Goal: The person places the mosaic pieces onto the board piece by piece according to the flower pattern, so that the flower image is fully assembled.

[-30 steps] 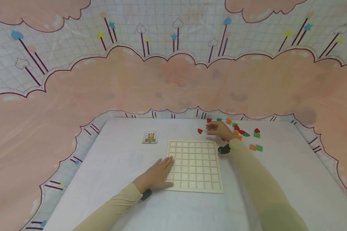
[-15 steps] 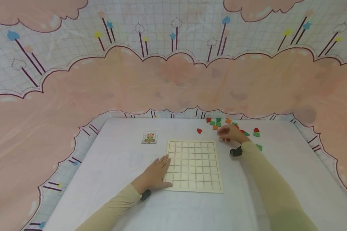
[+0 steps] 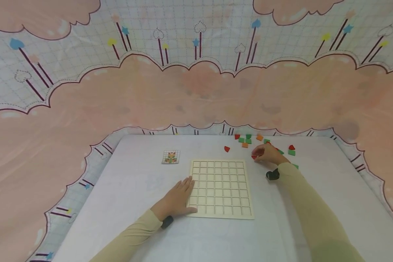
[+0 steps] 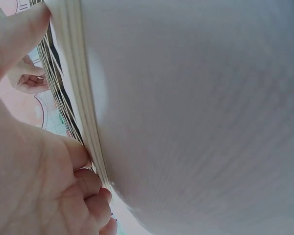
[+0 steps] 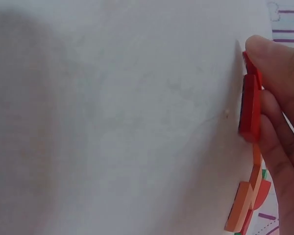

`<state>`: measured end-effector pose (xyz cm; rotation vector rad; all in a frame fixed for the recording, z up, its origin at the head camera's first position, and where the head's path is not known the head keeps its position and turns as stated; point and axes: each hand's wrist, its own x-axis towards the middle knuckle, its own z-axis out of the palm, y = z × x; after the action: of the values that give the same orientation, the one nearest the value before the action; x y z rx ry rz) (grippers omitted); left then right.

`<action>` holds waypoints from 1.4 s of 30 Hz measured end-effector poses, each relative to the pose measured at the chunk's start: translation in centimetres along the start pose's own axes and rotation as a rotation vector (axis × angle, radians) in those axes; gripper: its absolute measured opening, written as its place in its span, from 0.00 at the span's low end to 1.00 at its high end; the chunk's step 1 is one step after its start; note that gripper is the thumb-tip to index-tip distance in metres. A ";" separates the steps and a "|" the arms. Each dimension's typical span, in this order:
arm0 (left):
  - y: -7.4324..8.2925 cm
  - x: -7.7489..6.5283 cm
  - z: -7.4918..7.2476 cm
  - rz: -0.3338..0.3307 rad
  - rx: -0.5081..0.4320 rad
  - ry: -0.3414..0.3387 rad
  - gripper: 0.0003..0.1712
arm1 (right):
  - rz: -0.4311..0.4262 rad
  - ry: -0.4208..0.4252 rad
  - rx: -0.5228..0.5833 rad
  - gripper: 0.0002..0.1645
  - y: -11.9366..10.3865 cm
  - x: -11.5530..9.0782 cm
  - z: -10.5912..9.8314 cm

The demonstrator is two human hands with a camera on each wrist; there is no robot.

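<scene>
My left hand (image 3: 174, 201) lies with fingers extended over the left edge of a pale wooden grid board (image 3: 219, 189). In the left wrist view the thumb and fingertips touch the edge of the board (image 4: 81, 83). Beyond the board's far right corner, my right hand (image 3: 268, 153) pinches a small red tile (image 3: 254, 157) between thumb and fingers, low over the table. The right wrist view shows the thumb and fingers at two overlapping red tiles (image 5: 250, 110), with orange tiles (image 5: 240, 205) beside them. The hand hides part of the tile group in the head view.
A small pattern card (image 3: 171, 157) with a flower picture lies beyond the board's far left corner. Several green, orange and red tiles are scattered at the back right, including an orange tile (image 3: 245, 145) and a green tile (image 3: 292, 153). A lone red tile (image 3: 227, 149) lies behind the board.
My right hand has moved right and slightly toward me, from the back tiles to a red tile now between its fingers. The left hand stays on the board.
</scene>
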<state>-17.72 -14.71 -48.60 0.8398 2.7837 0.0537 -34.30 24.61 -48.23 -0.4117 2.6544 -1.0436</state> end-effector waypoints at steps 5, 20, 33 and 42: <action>0.0 0.0 0.0 -0.011 -0.010 -0.007 0.58 | 0.026 0.014 -0.021 0.16 0.2 0.0 0.2; -0.1 0.1 0.4 -0.019 -0.004 -0.015 0.58 | 0.058 0.036 -0.121 0.15 0.7 0.1 0.8; -0.1 0.4 0.3 0.004 -0.005 -0.004 0.58 | -0.004 0.077 -0.104 0.14 -0.6 0.1 0.9; 0.0 0.2 0.1 -0.005 0.005 -0.011 0.58 | -0.047 0.080 -0.003 0.15 -4.8 0.6 3.1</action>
<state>-17.88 -14.63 -48.74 0.8313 2.7770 0.0414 -32.97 19.12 -47.11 -0.4433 2.7289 -1.0922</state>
